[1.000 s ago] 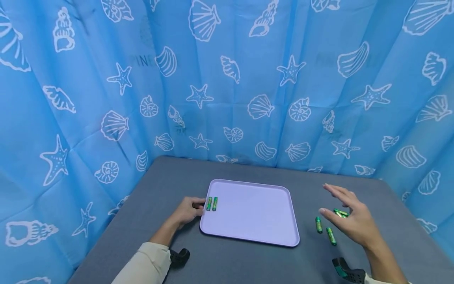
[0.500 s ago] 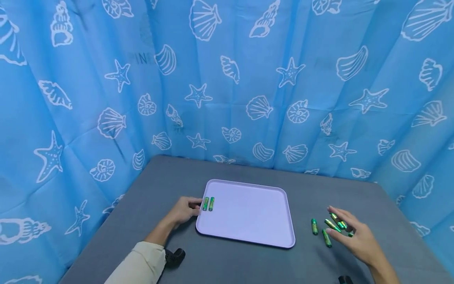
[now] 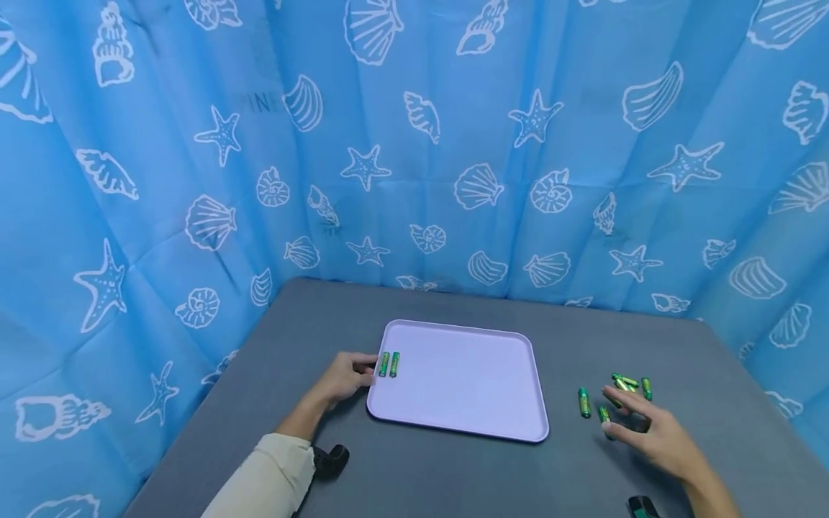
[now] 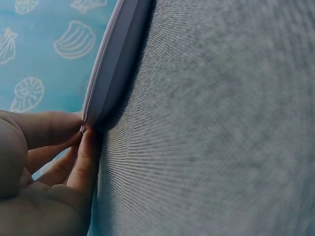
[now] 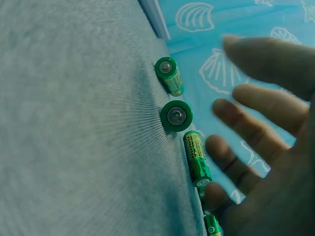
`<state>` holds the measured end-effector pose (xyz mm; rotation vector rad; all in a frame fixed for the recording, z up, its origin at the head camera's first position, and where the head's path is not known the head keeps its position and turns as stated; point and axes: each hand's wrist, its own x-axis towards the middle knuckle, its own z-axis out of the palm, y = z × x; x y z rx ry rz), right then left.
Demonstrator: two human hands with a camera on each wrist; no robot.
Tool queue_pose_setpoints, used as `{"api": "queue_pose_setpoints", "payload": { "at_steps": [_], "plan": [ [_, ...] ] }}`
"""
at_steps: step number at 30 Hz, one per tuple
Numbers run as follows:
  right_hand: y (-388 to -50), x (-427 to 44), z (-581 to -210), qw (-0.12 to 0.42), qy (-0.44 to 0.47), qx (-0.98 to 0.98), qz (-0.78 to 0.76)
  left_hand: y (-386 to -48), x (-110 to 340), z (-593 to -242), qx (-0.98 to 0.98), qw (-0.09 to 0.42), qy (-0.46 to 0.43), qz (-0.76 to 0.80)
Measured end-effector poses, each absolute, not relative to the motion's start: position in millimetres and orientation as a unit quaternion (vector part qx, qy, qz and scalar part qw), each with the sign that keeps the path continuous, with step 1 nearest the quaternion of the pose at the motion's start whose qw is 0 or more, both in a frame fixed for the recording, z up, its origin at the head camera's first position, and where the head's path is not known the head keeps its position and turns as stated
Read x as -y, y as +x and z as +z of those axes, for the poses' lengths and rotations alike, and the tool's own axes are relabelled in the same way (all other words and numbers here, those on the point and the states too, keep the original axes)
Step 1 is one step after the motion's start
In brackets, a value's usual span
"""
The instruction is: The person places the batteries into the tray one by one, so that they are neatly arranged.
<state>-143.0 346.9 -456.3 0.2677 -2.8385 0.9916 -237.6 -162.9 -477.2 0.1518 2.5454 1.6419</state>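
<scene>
The left hand (image 3: 345, 377) pinches the left rim of a lilac tray (image 3: 463, 381); in the left wrist view its thumb and fingers (image 4: 86, 160) hold the edge. Two green batteries (image 3: 384, 364) lie side by side inside the tray at that rim. On the right, the right hand (image 3: 662, 437) hovers with fingers spread above a green battery (image 3: 605, 415), holding nothing. Another battery (image 3: 584, 402) lies to its left. In the right wrist view the fingers stand apart from the batteries (image 5: 197, 160).
Several more green batteries (image 3: 624, 382) lie in a loose group beyond the right hand, one (image 3: 646, 388) apart at its right. A grey cloth-covered table (image 3: 414, 475) carries everything. Behind it hangs a blue curtain (image 3: 414, 165) with white shells.
The right hand has come down and nearer to the batteries, its thumb now beside the closest one. The left hand keeps its hold on the tray; the head view has shifted slightly.
</scene>
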Motion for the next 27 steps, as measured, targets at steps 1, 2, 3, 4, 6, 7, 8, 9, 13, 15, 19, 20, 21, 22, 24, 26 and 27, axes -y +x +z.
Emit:
{"api": "queue_pose_setpoints", "payload": {
  "at_steps": [1,2,3,4,6,7,8,9,13,15,19,20,21,22,24,26,27],
  "plan": [
    [-142.4,-346.4,-456.1,0.046,0.08,0.941,0.327,-237.6,162.7,-476.9,-0.838,0.059,0.047,0.54],
    [-142.3,-346.3,-456.4,0.03,0.072,0.942,0.327,-237.6,162.6,-476.8,-0.839,0.062,0.045,0.538],
    [-142.2,-346.1,-457.0,0.018,0.066,0.943,0.325,-237.7,162.5,-476.8,-0.839,0.063,0.044,0.538],
    [-142.5,-346.4,-457.9,0.009,0.065,0.942,0.329,-237.6,162.4,-476.5,-0.84,0.065,0.042,0.537],
    [-143.8,-347.0,-459.0,0.003,0.065,0.942,0.331,-237.7,161.9,-475.7,-0.841,0.063,0.041,0.536],
    [-145.1,-347.3,-459.4,0.004,0.067,0.942,0.329,-237.9,161.8,-475.5,-0.841,0.062,0.041,0.536],
    [-146.2,-347.9,-460.0,0.004,0.07,0.943,0.326,-238.0,161.6,-475.2,-0.841,0.062,0.041,0.535],
    [-147.0,-348.3,-460.2,0.005,0.076,0.944,0.322,-237.9,161.4,-474.6,-0.842,0.062,0.041,0.535],
    [-150.4,-348.8,-461.7,0.0,0.087,0.948,0.305,-237.7,161.6,-473.9,-0.84,0.061,0.041,0.538],
    [-150.2,-349.3,-463.2,-0.004,0.093,0.947,0.307,-237.2,161.6,-474.2,-0.838,0.06,0.043,0.541],
    [-149.7,-349.6,-464.6,-0.007,0.102,0.946,0.309,-237.1,161.9,-475.0,-0.837,0.06,0.044,0.542],
    [-149.6,-349.5,-464.2,-0.008,0.103,0.945,0.31,-237.3,161.9,-475.4,-0.837,0.062,0.044,0.542],
    [-149.8,-349.5,-463.6,-0.008,0.101,0.946,0.308,-237.5,161.8,-475.6,-0.838,0.063,0.043,0.541],
    [-150.0,-349.5,-462.9,-0.008,0.101,0.946,0.307,-237.8,161.7,-475.8,-0.838,0.064,0.043,0.54],
    [-150.1,-349.6,-461.6,-0.009,0.101,0.946,0.307,-238.3,161.5,-476.3,-0.837,0.067,0.041,0.541],
    [-149.4,-350.2,-461.2,-0.012,0.102,0.945,0.309,-238.3,161.2,-476.0,-0.837,0.066,0.043,0.542],
    [-148.8,-350.6,-461.2,-0.014,0.104,0.945,0.31,-238.1,161.0,-476.0,-0.837,0.066,0.042,0.542]
  ]
}}
